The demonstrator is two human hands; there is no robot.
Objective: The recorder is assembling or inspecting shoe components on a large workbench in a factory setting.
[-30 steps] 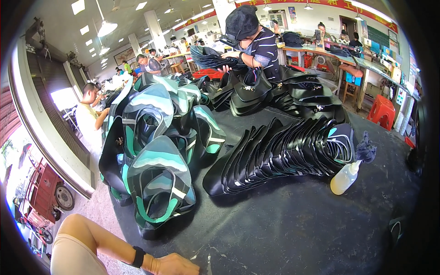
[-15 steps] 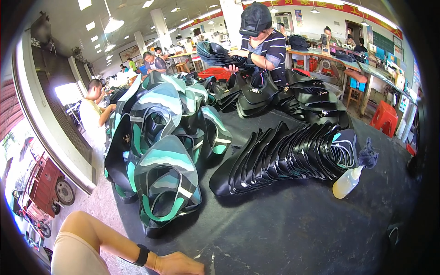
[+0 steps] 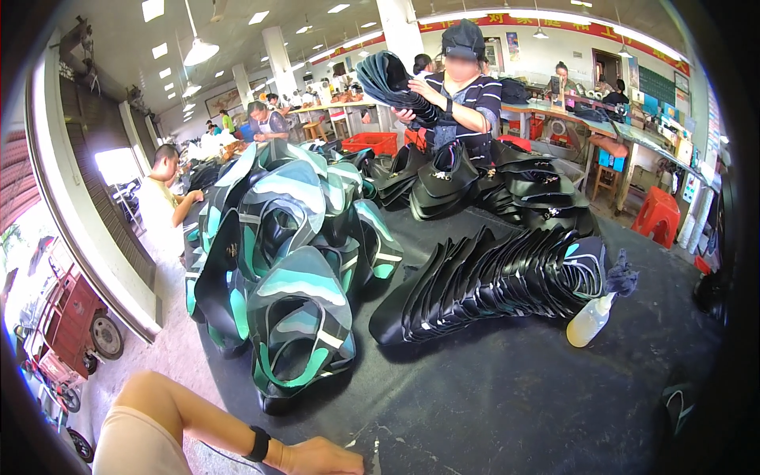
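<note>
My left hand (image 3: 324, 457) rests at the lower edge, its forearm coming in from the left with a black band on the wrist. The back of the hand shows, but the fingers are hidden below the frame edge. My right hand is out of view. Nearest to my left hand is a shoe upper (image 3: 304, 277) in black, grey and teal, standing in front of a heap of similar uppers (image 3: 289, 186). To its right, a nested row of black uppers (image 3: 483, 285) lies across the dark table (image 3: 507, 404).
A squeeze bottle (image 3: 588, 323) of yellowish liquid, with a dark cloth-like wad at its top, stands at the row's right end. Across the table a person (image 3: 475, 99) holds a stack of uppers (image 3: 392, 83) behind more black uppers (image 3: 443, 178). A red stool (image 3: 657, 210) stands right.
The person opposite has raised and tilted the stack of uppers, and straightened up. The whole view has shifted slightly; my left hand stays on the table.
</note>
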